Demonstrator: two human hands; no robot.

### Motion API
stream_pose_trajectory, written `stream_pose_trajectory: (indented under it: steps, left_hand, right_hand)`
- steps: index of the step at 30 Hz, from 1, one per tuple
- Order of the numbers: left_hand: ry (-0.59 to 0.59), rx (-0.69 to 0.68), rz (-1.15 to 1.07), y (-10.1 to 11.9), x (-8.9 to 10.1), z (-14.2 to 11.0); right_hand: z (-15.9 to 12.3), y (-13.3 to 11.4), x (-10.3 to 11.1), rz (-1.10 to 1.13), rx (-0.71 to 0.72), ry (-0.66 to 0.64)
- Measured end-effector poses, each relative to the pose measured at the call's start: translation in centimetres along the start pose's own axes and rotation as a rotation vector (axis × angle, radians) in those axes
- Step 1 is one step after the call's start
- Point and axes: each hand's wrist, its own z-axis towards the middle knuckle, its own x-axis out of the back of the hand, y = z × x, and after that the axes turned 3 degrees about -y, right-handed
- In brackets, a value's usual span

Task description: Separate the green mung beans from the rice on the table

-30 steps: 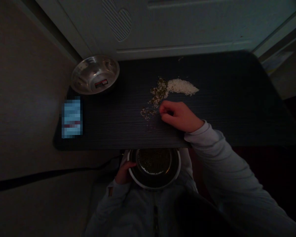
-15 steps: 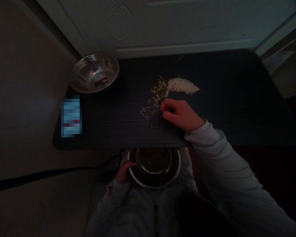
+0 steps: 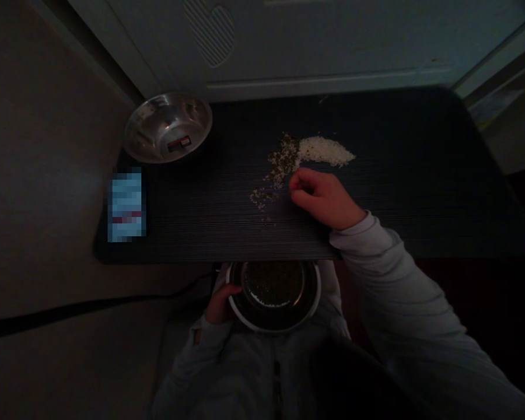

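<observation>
On the dark table lies a pile of white rice (image 3: 326,151). Against its left side are darker greenish grains (image 3: 286,154) mixed with rice, and a small scatter of grains (image 3: 262,197) trails toward the front edge. My right hand (image 3: 326,197) is just in front of the piles, thumb and fingertips curled together; whatever is in the pinch is hidden. Below the table edge, on my lap, my left hand (image 3: 222,301) grips the left rim of a metal bowl (image 3: 269,322). Dark grains with some white ones lie in that bowl.
A steel bowl (image 3: 135,131) with a label inside stands at the table's back left. In front of it lies a phone (image 3: 126,205) with a lit, blurred screen. The dark table (image 3: 420,175) stands against a pale panel (image 3: 332,41) with a heart relief.
My right hand has shifted slightly to the right and away from me, still pinched. The left hand and the bowl on my lap stay in place.
</observation>
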Motion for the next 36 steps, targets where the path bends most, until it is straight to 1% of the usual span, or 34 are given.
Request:
stream_pose_trajectory:
  steps: [3, 7, 11, 15, 18, 21, 25, 29, 36]
  left_hand:
    - [0.012, 0.014, 0.007, 0.2, -0.3, -0.2]
    - [0.032, 0.049, -0.005, 0.3, -0.4, -0.3]
    - [-0.032, 0.039, 0.015, 0.2, -0.3, -0.2]
    - [-0.08, -0.006, -0.022, 0.2, -0.3, -0.1]
    - [-0.074, 0.033, -0.012, 0.0, 0.1, -0.1]
    - [-0.103, 0.073, 0.019, -0.3, 0.7, -0.1]
    - [-0.155, 0.065, -0.02, -0.4, 0.8, 0.0]
    - [-0.184, 0.015, -0.072, -0.3, 0.4, 0.1]
    - [-0.164, 0.042, -0.075, -0.7, 1.1, 0.0]
  right_hand:
    - [0.0, -0.1, 0.0, 0.04, 0.0, -0.025]
    - [0.0, -0.2, -0.1, 0.02, -0.003, -0.066]
    - [0.0, -0.1, -0.3, 0.007, 0.011, -0.118]
    - [-0.1, -0.1, -0.3, 0.015, 0.028, -0.18]
    - [-0.2, -0.3, -0.3, 0.025, 0.038, -0.236]
    - [-0.3, -0.5, -0.4, 0.015, 0.041, -0.278]
    - [-0.3, -0.4, -0.7, -0.034, 0.039, -0.29]
    - [-0.5, -0.5, -1.1, -0.067, 0.067, -0.286]
    - [-0.8, -1.0, -1.6, -0.084, 0.091, -0.332]
